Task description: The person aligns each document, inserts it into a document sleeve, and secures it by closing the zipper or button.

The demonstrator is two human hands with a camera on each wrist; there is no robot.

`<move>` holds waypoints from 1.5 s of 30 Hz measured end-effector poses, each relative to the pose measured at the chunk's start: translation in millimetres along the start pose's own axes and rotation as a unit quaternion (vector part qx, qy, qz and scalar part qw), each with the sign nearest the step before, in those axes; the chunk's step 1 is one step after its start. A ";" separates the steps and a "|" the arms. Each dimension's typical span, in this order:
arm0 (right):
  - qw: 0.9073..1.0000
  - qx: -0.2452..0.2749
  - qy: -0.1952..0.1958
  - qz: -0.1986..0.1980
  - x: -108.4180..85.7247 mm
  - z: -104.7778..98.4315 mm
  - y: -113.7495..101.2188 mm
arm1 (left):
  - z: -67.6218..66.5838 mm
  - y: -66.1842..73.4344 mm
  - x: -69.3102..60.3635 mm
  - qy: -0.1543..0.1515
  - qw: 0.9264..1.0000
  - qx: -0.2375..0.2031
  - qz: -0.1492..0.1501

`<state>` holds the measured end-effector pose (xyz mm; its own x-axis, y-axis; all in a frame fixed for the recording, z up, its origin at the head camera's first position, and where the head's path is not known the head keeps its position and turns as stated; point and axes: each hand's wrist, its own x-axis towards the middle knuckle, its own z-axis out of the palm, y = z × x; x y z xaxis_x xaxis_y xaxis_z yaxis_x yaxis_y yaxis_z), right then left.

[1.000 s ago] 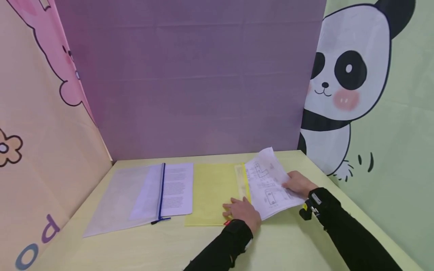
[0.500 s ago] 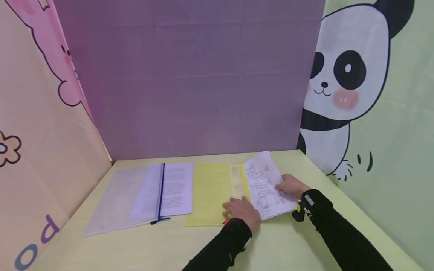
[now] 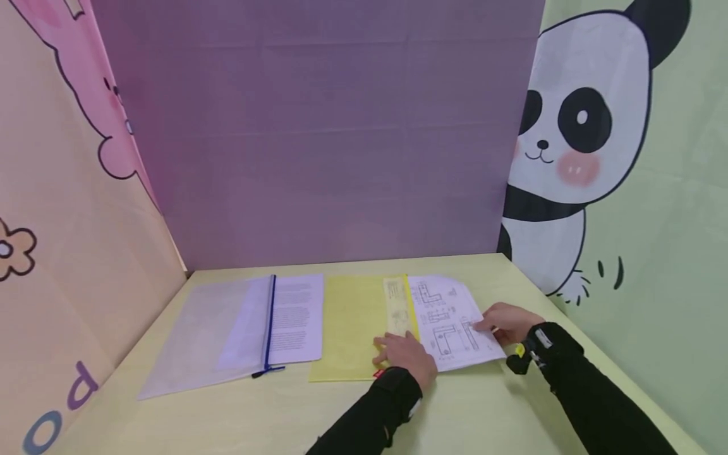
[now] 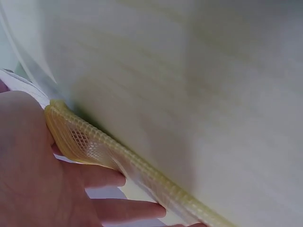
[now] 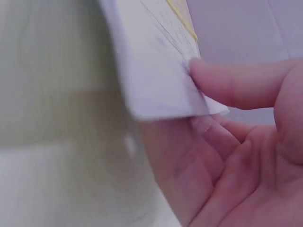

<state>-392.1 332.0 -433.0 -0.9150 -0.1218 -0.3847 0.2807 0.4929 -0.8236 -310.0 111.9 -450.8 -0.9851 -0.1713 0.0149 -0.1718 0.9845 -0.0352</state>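
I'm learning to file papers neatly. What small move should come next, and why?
Probably have the right grip slide the drawing paper gently farther left into the yellow folder: it pinches the paper's right edge, much of the paper sticks out past the folder, and the left grip rests on the folder.

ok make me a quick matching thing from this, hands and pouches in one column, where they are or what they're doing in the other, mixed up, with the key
1. left hand
2. right hand
3. yellow pouch
4. clear pouch

A. lies just right of the text page
B. pinches the drawing sheet by its edge
C. has a blue strip along one side
D. touches a pouch at its near side

Right pairs: 1-D, 2-B, 3-A, 4-C
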 end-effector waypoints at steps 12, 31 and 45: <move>0.999 -0.005 0.002 -0.035 -1.1 11.1 4.0 | -2.3 -3.8 2.6 0.011 0.998 -0.068 0.008; 1.000 -0.007 -0.001 -0.009 8.4 24.7 3.7 | 2.9 -1.7 2.8 0.026 0.999 -0.045 -0.002; 0.999 0.012 -0.001 -0.036 3.0 32.4 -1.7 | 2.5 0.6 4.3 0.017 0.999 -0.049 -0.010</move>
<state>-386.0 302.9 -446.2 -0.9323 -0.1585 -0.3250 0.2209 0.4617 -0.8591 -314.4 111.7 -453.3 -0.9803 -0.1915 0.0480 -0.1884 0.9801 0.0627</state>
